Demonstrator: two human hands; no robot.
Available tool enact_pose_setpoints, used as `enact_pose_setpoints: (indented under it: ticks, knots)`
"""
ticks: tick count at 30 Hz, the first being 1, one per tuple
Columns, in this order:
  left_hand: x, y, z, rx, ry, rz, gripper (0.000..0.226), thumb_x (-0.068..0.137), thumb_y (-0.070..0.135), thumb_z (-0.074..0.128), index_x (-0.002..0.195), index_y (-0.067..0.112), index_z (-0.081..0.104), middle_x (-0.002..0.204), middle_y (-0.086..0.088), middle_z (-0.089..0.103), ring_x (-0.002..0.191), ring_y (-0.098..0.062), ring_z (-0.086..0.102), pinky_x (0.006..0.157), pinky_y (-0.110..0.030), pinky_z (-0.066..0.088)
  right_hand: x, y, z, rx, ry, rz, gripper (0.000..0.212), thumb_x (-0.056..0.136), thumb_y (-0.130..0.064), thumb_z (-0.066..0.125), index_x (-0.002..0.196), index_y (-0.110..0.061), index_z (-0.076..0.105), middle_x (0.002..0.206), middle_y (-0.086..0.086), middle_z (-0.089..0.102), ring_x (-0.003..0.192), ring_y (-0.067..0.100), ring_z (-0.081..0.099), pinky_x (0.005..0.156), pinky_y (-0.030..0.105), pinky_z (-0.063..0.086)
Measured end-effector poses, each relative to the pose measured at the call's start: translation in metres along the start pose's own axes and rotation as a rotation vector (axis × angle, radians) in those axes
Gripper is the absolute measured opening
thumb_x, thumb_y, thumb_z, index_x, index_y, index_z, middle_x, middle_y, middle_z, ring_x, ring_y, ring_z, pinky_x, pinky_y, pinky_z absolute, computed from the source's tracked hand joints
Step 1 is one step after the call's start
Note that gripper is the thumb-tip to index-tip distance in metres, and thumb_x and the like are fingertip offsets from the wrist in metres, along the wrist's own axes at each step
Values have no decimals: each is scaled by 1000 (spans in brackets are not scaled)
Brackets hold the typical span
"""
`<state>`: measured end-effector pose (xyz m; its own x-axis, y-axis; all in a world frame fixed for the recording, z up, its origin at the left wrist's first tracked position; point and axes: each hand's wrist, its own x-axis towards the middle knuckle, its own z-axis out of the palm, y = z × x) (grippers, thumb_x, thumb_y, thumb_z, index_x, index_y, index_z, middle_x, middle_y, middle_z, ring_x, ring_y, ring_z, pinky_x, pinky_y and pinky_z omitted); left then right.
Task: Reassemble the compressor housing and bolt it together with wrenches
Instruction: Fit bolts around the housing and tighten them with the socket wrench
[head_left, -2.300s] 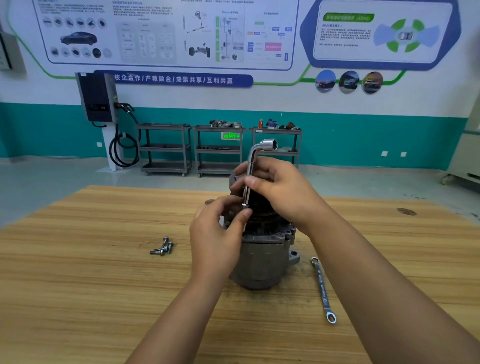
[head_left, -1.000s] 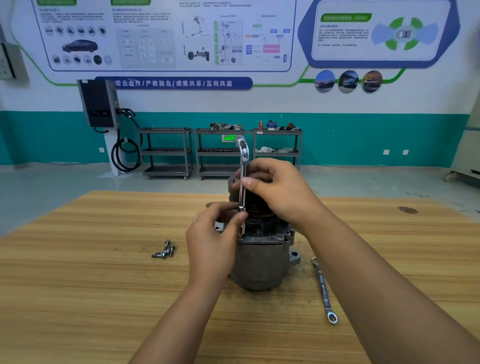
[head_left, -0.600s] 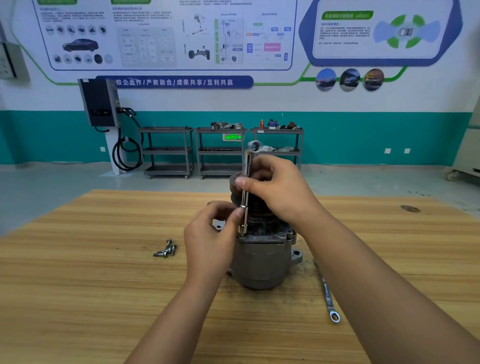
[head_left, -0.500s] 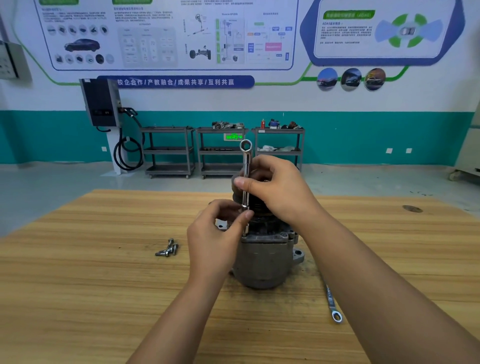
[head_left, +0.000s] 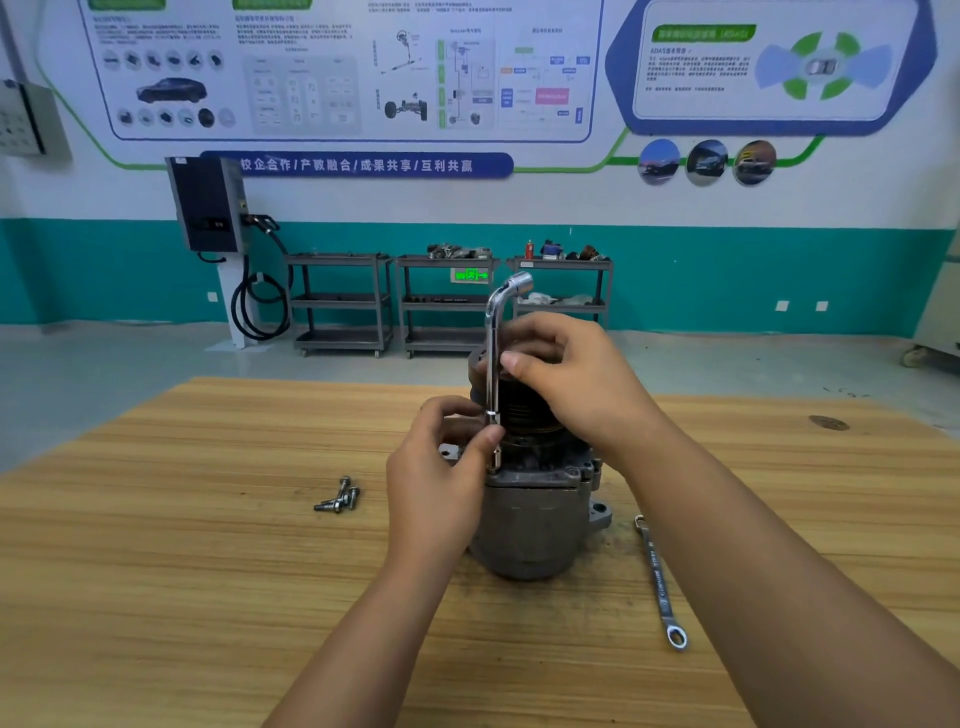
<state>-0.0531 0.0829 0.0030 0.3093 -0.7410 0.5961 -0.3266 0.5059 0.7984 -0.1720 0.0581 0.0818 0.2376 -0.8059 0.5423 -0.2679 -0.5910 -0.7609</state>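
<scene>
The grey compressor housing (head_left: 535, 525) stands upright in the middle of the wooden table (head_left: 182, 571), its black pulley end on top. An L-shaped socket wrench (head_left: 493, 358) stands vertical on the housing's upper left flange, bent head pointing up and right. My right hand (head_left: 566, 379) pinches the wrench shaft near its middle. My left hand (head_left: 441, 478) holds the shaft's lower end between thumb and fingers, just above the flange. The bolt under the socket is hidden.
Several loose bolts (head_left: 338, 498) lie on the table left of the housing. A flat ring spanner (head_left: 658, 579) lies to its right. Beyond the table stand grey shelf carts (head_left: 343, 306) and a wall charger (head_left: 208, 208).
The wrench has been spun about its vertical shaft: its bent head faced the camera half a second ago and now points to the right. Both hands stayed on the shaft.
</scene>
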Motion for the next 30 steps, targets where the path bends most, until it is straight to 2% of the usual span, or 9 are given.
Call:
enact_pose_setpoints:
  ticks: [2, 4, 6, 11, 16, 20, 23, 26, 30]
  knots:
    - [-2, 0, 0, 23, -18, 42, 25, 82, 14, 70, 80, 37, 59, 69, 19, 66, 70, 7, 59, 54, -5, 36, 0, 0, 0, -10, 25, -7, 23, 89, -1, 53, 84, -22, 62, 83, -4, 71, 80, 6, 68, 78, 21, 50]
    - [-2, -1, 0, 42, -29, 72, 28, 84, 13, 67, 80, 39, 59, 73, 19, 66, 73, 6, 60, 58, -5, 36, 0, 0, 1, 17, -1, -4, 27, 87, 4, 49, 87, -19, 64, 84, -3, 70, 78, 2, 67, 71, 12, 49]
    - [-1, -1, 0, 52, -42, 56, 26, 87, 13, 64, 82, 38, 61, 78, 17, 67, 78, 3, 60, 61, -6, 37, -2, -1, 0, 76, -57, 0, 31, 86, 5, 48, 91, -21, 64, 89, -5, 71, 85, -1, 66, 70, 8, 49]
    - [-1, -1, 3, 26, -16, 33, 27, 87, 12, 64, 80, 38, 57, 71, 15, 65, 73, 6, 59, 58, -6, 38, -1, 0, -3, 89, -84, -2, 15, 92, -8, 53, 90, -20, 62, 83, -4, 73, 80, 6, 69, 69, 11, 51]
    - [-2, 3, 2, 54, -13, 63, 25, 78, 21, 74, 79, 37, 55, 74, 13, 63, 76, 7, 57, 63, -5, 39, 0, 0, 4, -41, 44, -40, 11, 83, -22, 68, 80, -21, 58, 67, -9, 63, 62, -2, 59, 61, 13, 45]
    - [0, 5, 1, 47, -35, 36, 29, 80, 15, 72, 78, 40, 56, 71, 17, 63, 74, 12, 57, 60, -3, 38, -1, 0, 1, -9, -31, -9, 10, 88, -15, 60, 98, -17, 61, 90, -3, 71, 87, 9, 66, 84, 28, 51]
    - [0, 4, 0, 36, -44, 23, 28, 83, 16, 70, 80, 41, 58, 71, 18, 65, 75, 14, 58, 60, -3, 39, 0, -1, 0, -25, -8, -10, 10, 86, -12, 63, 95, -16, 60, 88, 1, 72, 87, 15, 67, 85, 33, 51]
    - [0, 5, 0, 21, -25, 8, 20, 78, 22, 75, 78, 34, 60, 71, 16, 66, 76, 10, 59, 65, -3, 41, 1, 0, 4, -46, 53, -19, 14, 82, -21, 69, 86, -25, 57, 84, -2, 67, 81, 11, 63, 75, 25, 49]
    - [2, 5, -2, 26, -27, -3, 24, 77, 20, 76, 72, 37, 60, 67, 20, 65, 73, 10, 59, 62, -5, 41, 0, 1, 2, -69, -37, -30, 10, 88, -16, 61, 96, -21, 62, 91, -5, 69, 87, 5, 65, 80, 20, 51]
